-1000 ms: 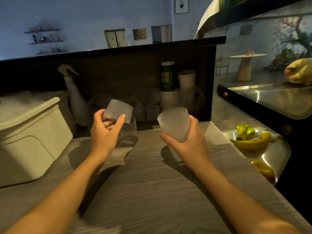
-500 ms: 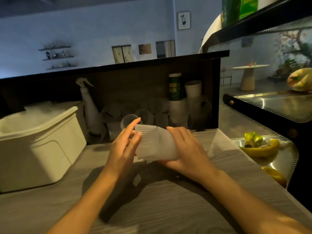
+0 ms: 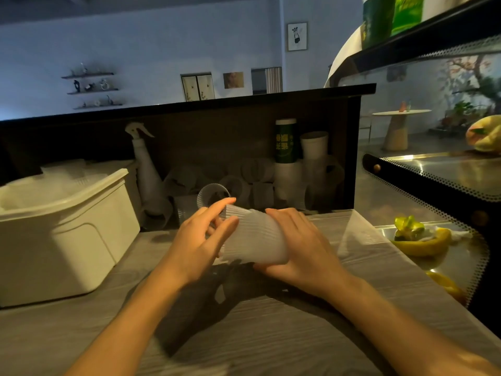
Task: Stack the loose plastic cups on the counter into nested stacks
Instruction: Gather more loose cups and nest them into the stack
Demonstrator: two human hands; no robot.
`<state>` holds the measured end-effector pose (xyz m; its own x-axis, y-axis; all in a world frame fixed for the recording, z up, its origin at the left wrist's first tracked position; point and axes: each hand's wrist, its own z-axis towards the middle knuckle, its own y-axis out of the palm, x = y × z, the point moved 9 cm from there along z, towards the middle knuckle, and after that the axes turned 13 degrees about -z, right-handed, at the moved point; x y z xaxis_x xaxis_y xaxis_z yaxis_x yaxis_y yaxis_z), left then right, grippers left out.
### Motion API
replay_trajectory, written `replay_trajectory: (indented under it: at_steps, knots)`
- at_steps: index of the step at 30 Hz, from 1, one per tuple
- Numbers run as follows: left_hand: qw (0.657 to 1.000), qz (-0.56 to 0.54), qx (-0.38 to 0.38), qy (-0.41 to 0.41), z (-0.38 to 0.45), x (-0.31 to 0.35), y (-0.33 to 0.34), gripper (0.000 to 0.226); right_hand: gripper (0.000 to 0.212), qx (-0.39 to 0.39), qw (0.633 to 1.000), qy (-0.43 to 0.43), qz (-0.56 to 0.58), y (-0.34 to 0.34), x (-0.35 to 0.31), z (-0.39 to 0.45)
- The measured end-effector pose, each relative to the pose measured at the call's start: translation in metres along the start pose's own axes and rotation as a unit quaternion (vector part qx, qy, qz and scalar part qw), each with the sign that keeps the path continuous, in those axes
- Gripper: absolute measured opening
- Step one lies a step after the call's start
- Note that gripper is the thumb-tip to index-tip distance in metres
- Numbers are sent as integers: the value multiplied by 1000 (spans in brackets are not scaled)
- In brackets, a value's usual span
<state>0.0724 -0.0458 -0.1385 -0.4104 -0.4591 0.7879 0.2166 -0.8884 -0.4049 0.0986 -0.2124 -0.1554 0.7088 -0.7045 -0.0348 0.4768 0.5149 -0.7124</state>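
- Dim, bluish room; warm light from the left casts dark hand shadows on the grey wood-grain counter (image 3: 271,335).
- Glare streaks the shiny metal display-case shelf (image 3: 447,172).
- Wide-angle bending at the edges.

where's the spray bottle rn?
Head view, left of centre: spray bottle stands against the dark back panel, between the white bin and the loose cups.

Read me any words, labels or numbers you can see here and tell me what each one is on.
Green can behind the counter: light blocky characters, too blurred to read.
Green packages on the top shelf, upper right: faint print, unreadable.
Framed picture on the far wall: a drawing, no legible text.
Ribbed plastic cups, held by the left hand and right hand: no print visible.
Nothing can be quoted.
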Motion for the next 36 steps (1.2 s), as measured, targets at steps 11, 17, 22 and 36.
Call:
replay_trajectory:
  at_steps: [11, 17, 22, 36]
  knots:
    - [997, -59, 48, -14, 7, -12, 28, 79, 90, 12, 996, 64, 64, -2, 14, 1]
    - [954, 238, 175, -57, 54, -38, -23, 95, 85, 33, 985, 142, 92, -2, 39, -3]
    - [936, 282, 149, -148, 88, -71, -24, 96, 84, 28, 983, 151, 97, -1, 43, -3]
    - [981, -45, 186, 40, 26, -13, -41, 41, 89, 19, 988, 135, 72, -3, 35, -3]
